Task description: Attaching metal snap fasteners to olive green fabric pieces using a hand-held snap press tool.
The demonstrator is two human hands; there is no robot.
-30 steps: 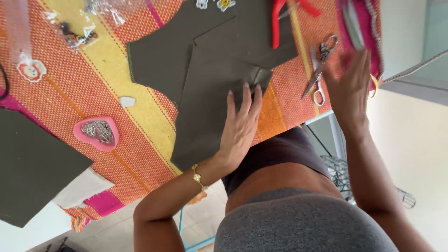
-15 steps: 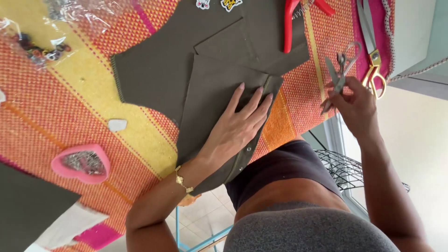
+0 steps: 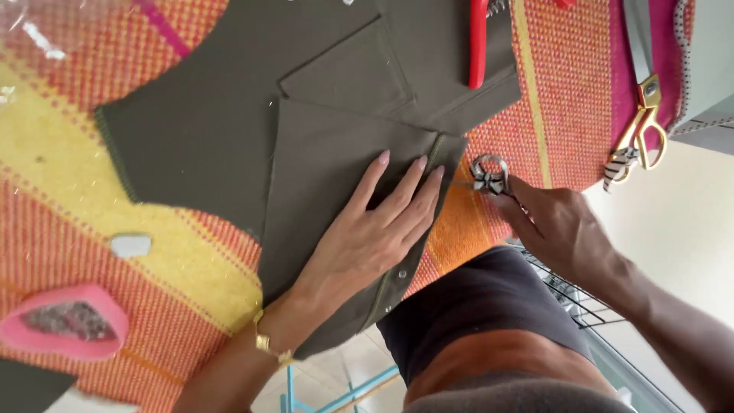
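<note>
A dark olive fabric piece [image 3: 329,176] with a row of snaps along its folded edge lies on a larger olive piece [image 3: 199,130]. My left hand [image 3: 367,237], a gold bracelet on its wrist, lies flat on the upper piece with fingers spread toward the edge. My right hand [image 3: 558,226] grips small scissors [image 3: 488,176] with a striped ribbon on the handle. Their tips point at the fabric's right edge, just beside my left fingertips.
The woven orange, yellow and pink tablecloth [image 3: 92,199] covers the table. On it lie a red-handled tool [image 3: 478,42], gold scissors [image 3: 646,126], a pink heart-shaped dish [image 3: 65,325] and a small white piece [image 3: 130,245]. A wire rack [image 3: 569,294] stands below the table edge.
My right hand picked the small scissors up off the cloth and brought them left to the fabric's edge. My left hand stayed pressed on the fabric. The view moved closer.
</note>
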